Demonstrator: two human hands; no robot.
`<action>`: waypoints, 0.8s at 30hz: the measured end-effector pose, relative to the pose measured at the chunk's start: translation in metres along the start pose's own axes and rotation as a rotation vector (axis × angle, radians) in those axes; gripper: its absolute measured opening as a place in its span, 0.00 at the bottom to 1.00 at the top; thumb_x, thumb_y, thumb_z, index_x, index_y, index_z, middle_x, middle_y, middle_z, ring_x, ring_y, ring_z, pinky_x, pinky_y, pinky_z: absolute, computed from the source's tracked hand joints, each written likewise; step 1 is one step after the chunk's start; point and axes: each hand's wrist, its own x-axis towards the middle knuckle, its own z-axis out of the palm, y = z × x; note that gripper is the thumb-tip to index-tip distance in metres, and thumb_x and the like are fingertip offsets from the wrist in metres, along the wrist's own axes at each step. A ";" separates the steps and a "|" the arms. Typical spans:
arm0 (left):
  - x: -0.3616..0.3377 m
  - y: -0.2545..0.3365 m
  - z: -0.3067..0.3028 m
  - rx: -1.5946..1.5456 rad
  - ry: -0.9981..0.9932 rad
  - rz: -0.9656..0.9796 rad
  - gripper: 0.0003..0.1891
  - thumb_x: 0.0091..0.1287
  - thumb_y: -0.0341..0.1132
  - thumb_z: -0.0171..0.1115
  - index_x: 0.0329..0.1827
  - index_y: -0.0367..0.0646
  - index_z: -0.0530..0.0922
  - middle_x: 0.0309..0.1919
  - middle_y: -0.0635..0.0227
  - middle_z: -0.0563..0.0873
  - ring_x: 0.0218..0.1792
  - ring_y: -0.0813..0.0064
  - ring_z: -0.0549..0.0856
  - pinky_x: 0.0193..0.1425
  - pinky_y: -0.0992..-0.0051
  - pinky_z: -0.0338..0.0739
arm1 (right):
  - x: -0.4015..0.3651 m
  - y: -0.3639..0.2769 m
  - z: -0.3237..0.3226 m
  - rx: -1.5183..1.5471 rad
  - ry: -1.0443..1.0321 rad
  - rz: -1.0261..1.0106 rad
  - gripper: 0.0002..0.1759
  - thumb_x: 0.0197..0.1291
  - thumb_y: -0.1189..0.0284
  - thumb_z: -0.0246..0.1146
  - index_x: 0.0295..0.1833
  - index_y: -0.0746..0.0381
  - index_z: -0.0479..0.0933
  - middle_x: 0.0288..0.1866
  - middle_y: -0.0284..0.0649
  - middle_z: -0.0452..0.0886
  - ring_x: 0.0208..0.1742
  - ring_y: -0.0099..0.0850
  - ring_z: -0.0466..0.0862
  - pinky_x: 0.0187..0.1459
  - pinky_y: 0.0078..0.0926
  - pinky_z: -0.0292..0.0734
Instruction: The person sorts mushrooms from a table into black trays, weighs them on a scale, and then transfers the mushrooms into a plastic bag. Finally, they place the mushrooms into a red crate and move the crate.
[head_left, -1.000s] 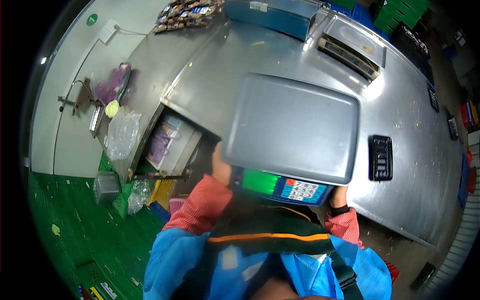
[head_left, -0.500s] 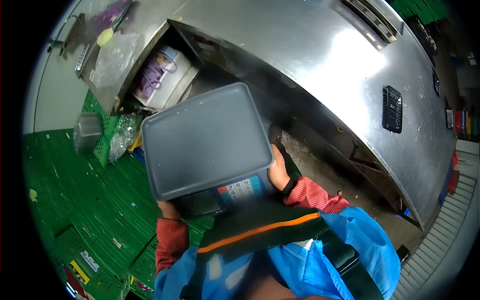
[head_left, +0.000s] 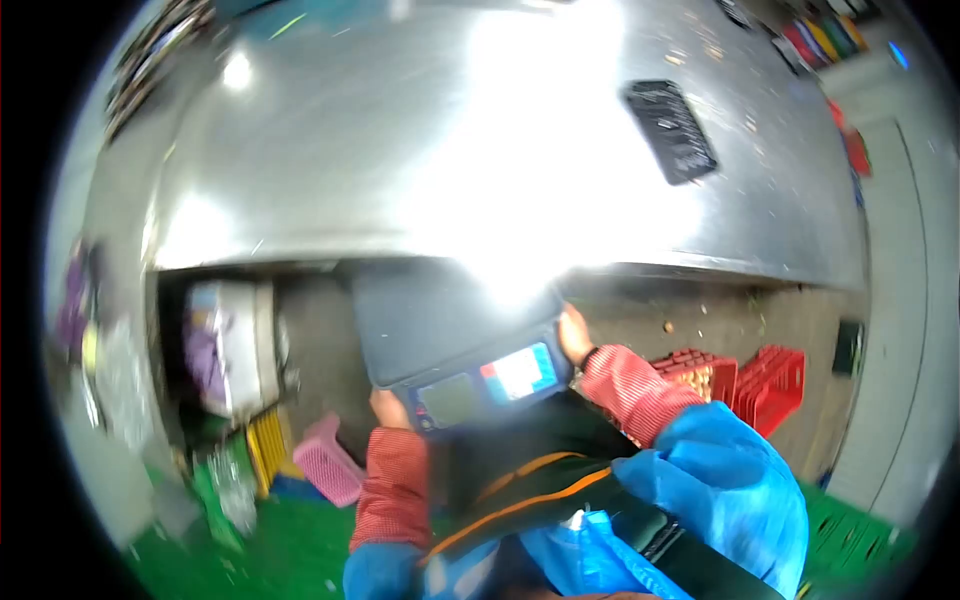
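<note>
I carry a digital weighing scale (head_left: 430, 325) with a flat grey platter, its display and keypad facing my body. My left hand (head_left: 389, 408) grips its near left corner, with the fingers partly hidden under the body. On the right side, my right hand (head_left: 573, 335) is closed round the edge by the keypad. The scale's far edge overlaps the front edge of the steel table (head_left: 330, 150) in this view, and bright glare covers part of the platter.
A black tray (head_left: 672, 132) lies on the tabletop. Red crates (head_left: 772, 388) stand below at the right. At the left are a white box (head_left: 248, 350) with purple stuff in it, a pink basket (head_left: 330, 462) and a yellow crate (head_left: 268, 450). Green flooring (head_left: 290, 550) lies nearest me.
My view has turned to the right, so the steel table now lies straight ahead. The scale, still in both hands, has come round to face the table's front edge.
</note>
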 end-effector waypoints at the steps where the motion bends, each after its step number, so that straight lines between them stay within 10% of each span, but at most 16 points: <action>1: 0.017 0.021 0.025 0.075 -0.020 0.001 0.26 0.75 0.50 0.51 0.51 0.30 0.81 0.44 0.64 0.86 0.44 0.72 0.82 0.49 0.68 0.77 | 0.029 0.077 0.012 -0.518 0.017 -0.061 0.23 0.71 0.62 0.47 0.57 0.67 0.77 0.54 0.54 0.83 0.56 0.45 0.81 0.60 0.36 0.72; 2: 0.039 0.037 0.056 0.146 -0.039 0.008 0.26 0.76 0.49 0.49 0.49 0.30 0.83 0.42 0.63 0.86 0.43 0.72 0.82 0.49 0.67 0.77 | 0.048 -0.010 -0.009 -0.425 -0.276 0.373 0.21 0.71 0.66 0.44 0.56 0.65 0.78 0.58 0.56 0.80 0.58 0.48 0.79 0.63 0.39 0.71; 6: 0.190 0.012 0.080 0.330 -0.202 0.135 0.27 0.72 0.49 0.49 0.51 0.31 0.83 0.45 0.63 0.87 0.44 0.70 0.84 0.53 0.67 0.78 | 0.097 -0.027 -0.008 -0.445 -0.128 0.297 0.21 0.71 0.65 0.46 0.56 0.64 0.78 0.58 0.56 0.79 0.58 0.48 0.79 0.62 0.40 0.72; 15: 0.288 0.027 0.143 0.465 -0.222 -0.024 0.24 0.74 0.49 0.49 0.49 0.35 0.82 0.46 0.61 0.87 0.42 0.64 0.85 0.48 0.66 0.79 | 0.185 -0.045 0.009 -0.483 -0.029 0.182 0.21 0.70 0.62 0.49 0.57 0.63 0.77 0.58 0.55 0.79 0.57 0.49 0.79 0.60 0.40 0.73; 24: 0.260 -0.007 0.096 0.477 -0.145 -0.240 0.21 0.75 0.49 0.49 0.47 0.40 0.81 0.46 0.59 0.86 0.40 0.58 0.85 0.43 0.66 0.80 | 0.009 0.031 0.000 -0.219 -0.013 0.148 0.21 0.70 0.60 0.52 0.58 0.62 0.76 0.58 0.54 0.79 0.56 0.50 0.79 0.58 0.41 0.74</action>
